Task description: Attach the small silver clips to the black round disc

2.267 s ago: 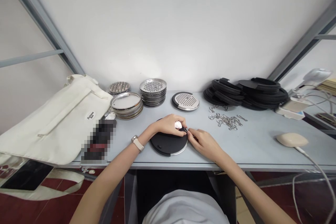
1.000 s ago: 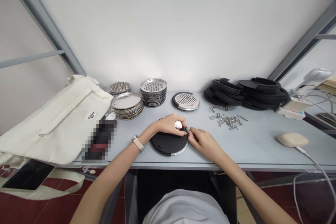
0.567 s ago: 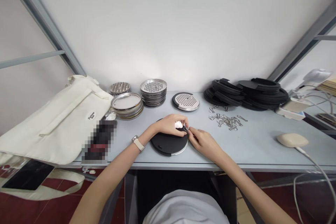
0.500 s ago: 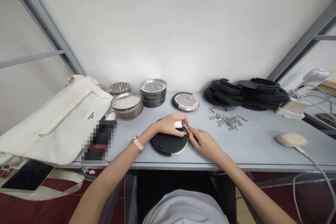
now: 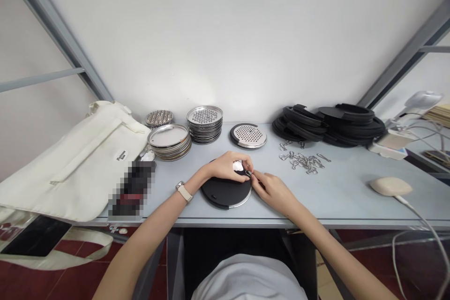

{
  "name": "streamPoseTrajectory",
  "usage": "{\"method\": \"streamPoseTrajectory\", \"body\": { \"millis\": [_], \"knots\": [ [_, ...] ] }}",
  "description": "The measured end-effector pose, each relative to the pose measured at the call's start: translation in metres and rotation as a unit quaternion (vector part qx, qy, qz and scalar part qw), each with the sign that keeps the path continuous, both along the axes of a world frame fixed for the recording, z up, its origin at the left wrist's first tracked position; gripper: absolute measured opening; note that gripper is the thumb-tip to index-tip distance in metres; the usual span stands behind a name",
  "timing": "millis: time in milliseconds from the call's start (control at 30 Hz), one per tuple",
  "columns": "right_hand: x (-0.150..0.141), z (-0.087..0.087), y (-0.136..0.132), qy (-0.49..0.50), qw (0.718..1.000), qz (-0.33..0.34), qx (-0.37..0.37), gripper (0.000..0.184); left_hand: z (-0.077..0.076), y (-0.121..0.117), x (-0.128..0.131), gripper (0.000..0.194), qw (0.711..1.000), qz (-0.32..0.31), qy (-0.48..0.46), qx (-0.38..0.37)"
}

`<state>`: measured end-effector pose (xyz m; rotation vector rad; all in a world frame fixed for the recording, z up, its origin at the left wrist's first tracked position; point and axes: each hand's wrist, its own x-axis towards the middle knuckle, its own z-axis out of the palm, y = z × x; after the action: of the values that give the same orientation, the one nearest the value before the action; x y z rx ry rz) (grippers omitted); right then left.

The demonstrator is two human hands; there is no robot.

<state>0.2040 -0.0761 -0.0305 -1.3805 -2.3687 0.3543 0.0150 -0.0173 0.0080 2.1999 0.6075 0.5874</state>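
A black round disc with a metal rim along its right side lies flat near the table's front edge. Above its far right part, my left hand is curled, thumb and fingertips closed on a small metal clip. Some crumpled white material shows in the curl of the left hand; whether it is gripped I cannot tell. From the right, my right hand pinches at the same clip with thumb and forefinger. The fingertips hide most of the clip.
Behind stand a stack of grater plates, a stack of metal discs and a black-edged grater. Black rings are piled at the back right, with loose metal clips before them. A cream bag lies left, a corded white device right.
Almost nothing differs. Both hands stay at the disc's far right edge, with only a slight shift of the fingers and of the camera.
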Motion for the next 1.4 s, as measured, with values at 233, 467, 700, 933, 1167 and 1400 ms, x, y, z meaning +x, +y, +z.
{"method": "streamPoseTrajectory", "body": {
  "millis": [233,467,700,933,1167,1400],
  "knots": [
    [-0.0006,0.0013,-0.0005,-0.007,1.0,0.0,0.007,0.028,-0.0008,0.0008,-0.0017,0.019,1.0,0.011,-0.001,-0.003],
    [-0.0006,0.0006,0.0004,-0.014,1.0,0.002,0.009,0.029,-0.0056,0.0024,-0.0037,0.023,1.0,0.018,-0.001,-0.021],
    [-0.0005,0.0018,-0.0004,-0.013,1.0,-0.001,0.013,0.028,-0.0052,0.002,-0.0026,0.024,0.999,0.025,0.006,-0.042],
    [-0.0008,0.0023,-0.0014,-0.009,1.0,0.005,0.011,0.026,-0.0044,0.0026,-0.0031,0.026,0.998,0.01,-0.011,-0.062],
    [-0.0001,0.0025,-0.0024,-0.022,0.999,0.019,0.034,0.029,-0.0034,0.0025,-0.0034,0.021,1.0,0.016,0.007,-0.024],
    [0.0,-0.0002,0.0,-0.017,0.999,0.016,0.023,0.033,-0.0039,0.0026,-0.003,0.026,0.999,0.01,-0.006,-0.032]
  ]
}}
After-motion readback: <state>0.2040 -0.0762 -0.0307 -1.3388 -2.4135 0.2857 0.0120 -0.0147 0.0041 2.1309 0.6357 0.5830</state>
